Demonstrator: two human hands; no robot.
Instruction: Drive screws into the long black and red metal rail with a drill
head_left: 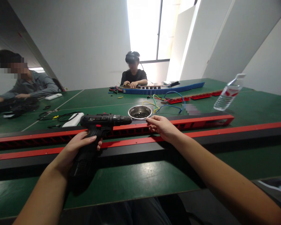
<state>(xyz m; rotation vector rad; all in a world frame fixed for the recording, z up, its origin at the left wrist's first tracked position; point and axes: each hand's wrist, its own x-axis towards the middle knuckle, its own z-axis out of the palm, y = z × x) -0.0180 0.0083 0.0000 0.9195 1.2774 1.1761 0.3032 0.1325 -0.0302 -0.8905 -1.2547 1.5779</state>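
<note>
Left hand (pixel 81 145) and right hand (pixel 162 126) are bare, as are both forearms (pixel 208 162), tapering toward the wrists. Below the near edge of the green table (pixel 140 178), legwear (pixel 140 214) is dark, faintly bluish; finer detail is lost in shadow.

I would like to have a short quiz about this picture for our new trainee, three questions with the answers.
1. Which hand grips the black drill? A) left B) right
2. True or false: the metal bowl holds small dark pieces.
3. Where are the fingertips of the other hand?

Key:
1. A, the left hand.
2. True.
3. At the end of the thin rod on the drill's front.
</note>
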